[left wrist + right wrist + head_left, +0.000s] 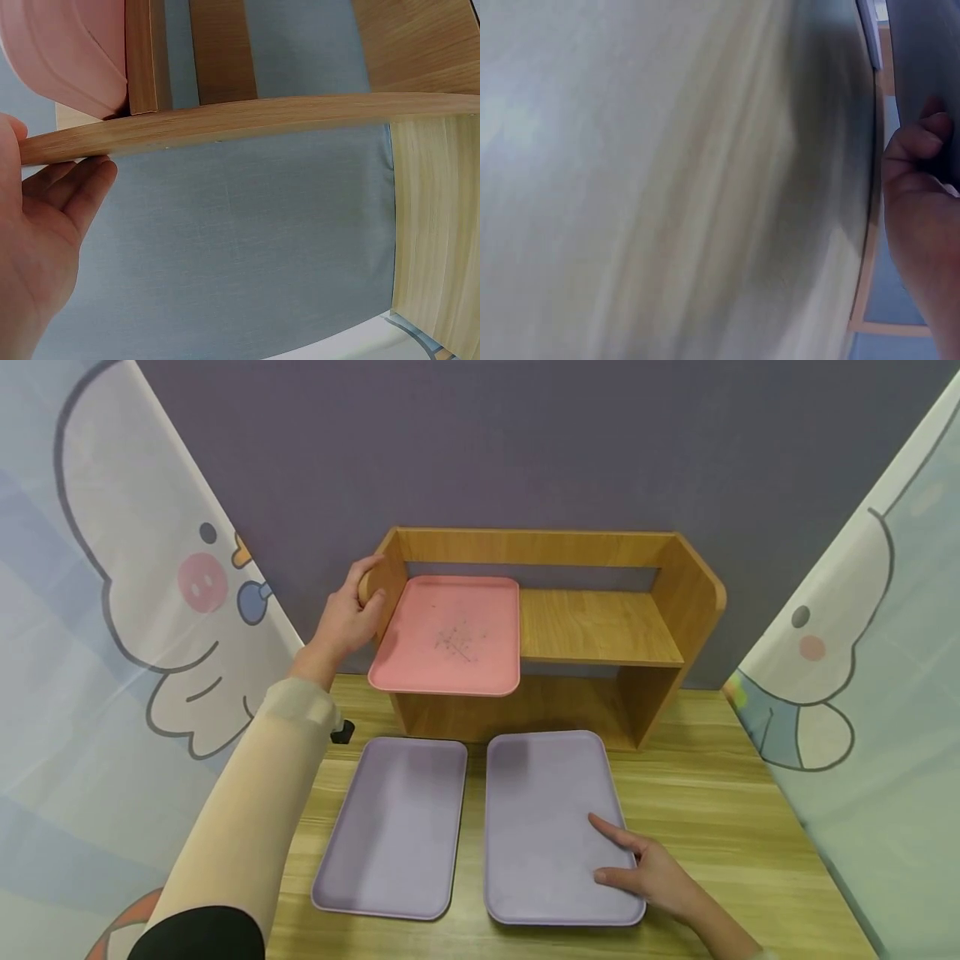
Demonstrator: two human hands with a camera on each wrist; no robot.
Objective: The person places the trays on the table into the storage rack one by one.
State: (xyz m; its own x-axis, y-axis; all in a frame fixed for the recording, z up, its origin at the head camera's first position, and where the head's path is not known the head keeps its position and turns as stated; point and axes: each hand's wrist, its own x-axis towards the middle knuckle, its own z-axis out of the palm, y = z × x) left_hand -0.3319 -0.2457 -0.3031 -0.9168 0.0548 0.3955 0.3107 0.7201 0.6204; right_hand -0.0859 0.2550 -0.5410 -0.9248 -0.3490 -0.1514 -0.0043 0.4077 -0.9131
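Observation:
My left hand (348, 614) grips the front edge of the left side panel of a small wooden shelf (600, 627). In the left wrist view its fingers (90, 191) lie against the panel's outer face. My right hand (656, 872) holds the right edge of a light purple tray (551, 827), thumb and one finger on top. The right wrist view has other fingers curled under the tray (922, 60), which appears slightly raised off the table. A second purple tray (393, 827) lies flat to its left. On the shelf's upper board rests a pink tray (457, 627) with a faint plant print.
The shelf stands on a wood-grain table (735, 827) against a grey backdrop (540, 443). Its lower compartment (570, 702) lies behind the purple trays. Cartoon-printed cloths (90, 710) hang on both sides. The pink tray's front edge overhangs the upper board.

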